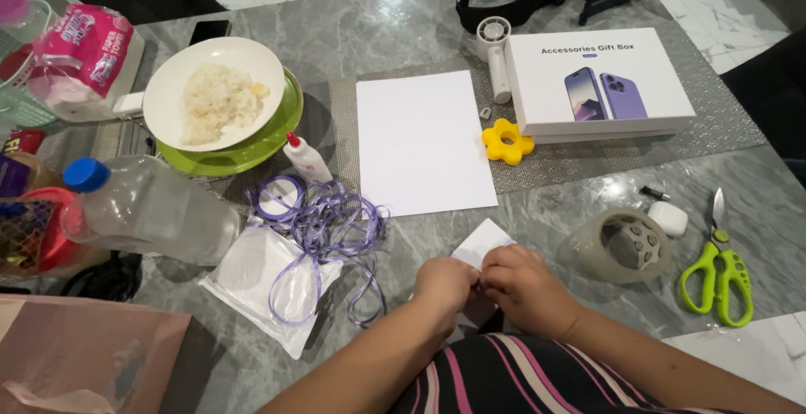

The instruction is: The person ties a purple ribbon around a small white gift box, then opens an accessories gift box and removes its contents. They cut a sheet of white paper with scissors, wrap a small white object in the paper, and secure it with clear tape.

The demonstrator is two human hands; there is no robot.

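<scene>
**Two hands pinch a small white paper at the table's near edge**

At the 6 o'clock edge of a grey marble table (588, 187), the left hand (445, 286) and right hand (522, 284) meet knuckle to knuckle over a small folded white paper (480, 242). The fingers of both hands are curled in tight and close on the paper's near end; its far corner points toward 12 o'clock. How many folds it has cannot be told, since the hands cover most of it.

Just beyond the paper, toward 12 o'clock, a larger white sheet (424, 141) lies flat. At 9 o'clock from the hands, loose purple ribbon (332, 225) sprawls across a clear plastic bag (260, 284), with a small glue bottle (306, 159) beyond it. At 3 o'clock sits a roll of clear tape (623, 246), and farther out, green-handled scissors (720, 275). A yellow flower-shaped ring (507, 141) rests toward 1 o'clock beside a white box (600, 82). Toward 10 o'clock, a white plate of rice (214, 93) sits on a green plate, near a clear plastic bottle (151, 208) lying on its side.
</scene>
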